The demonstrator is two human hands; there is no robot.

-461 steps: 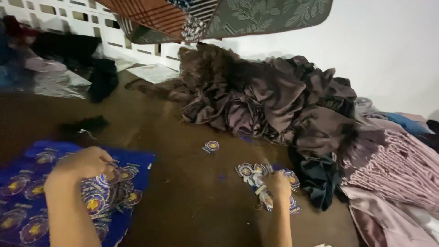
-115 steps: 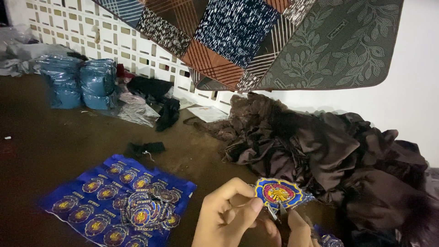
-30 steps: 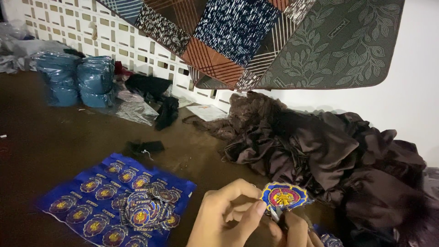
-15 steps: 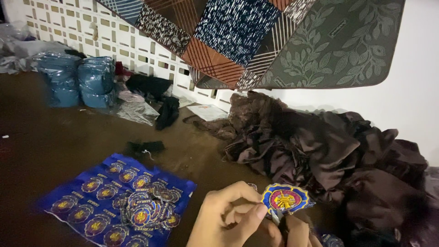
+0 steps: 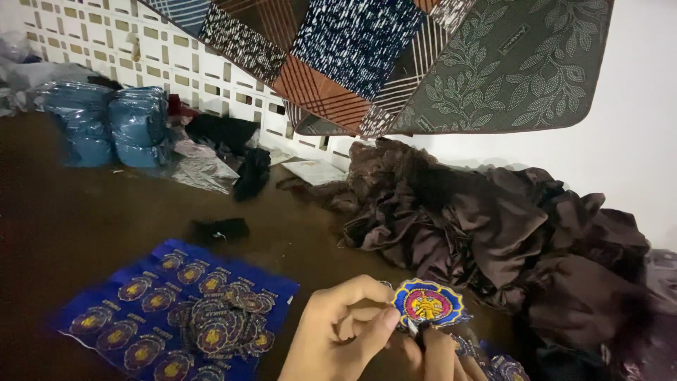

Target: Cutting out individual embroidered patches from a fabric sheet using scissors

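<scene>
While the head view looks down, the left hand (image 5: 338, 331) pinches the round embroidered patch (image 5: 427, 305) at its left edge | right hand (image 5: 434, 353) grips it from below | blue patch sheet (image 5: 173, 310) lies left on the brown floor (image 5: 84, 212) | dark cloth heap (image 5: 508, 233) behind.

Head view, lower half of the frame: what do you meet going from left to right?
Blue sheet of round embroidered patches → loose pile of cut patches → left hand → blue, red and gold patch held up in the fingers → heap of dark brown cloth.
</scene>
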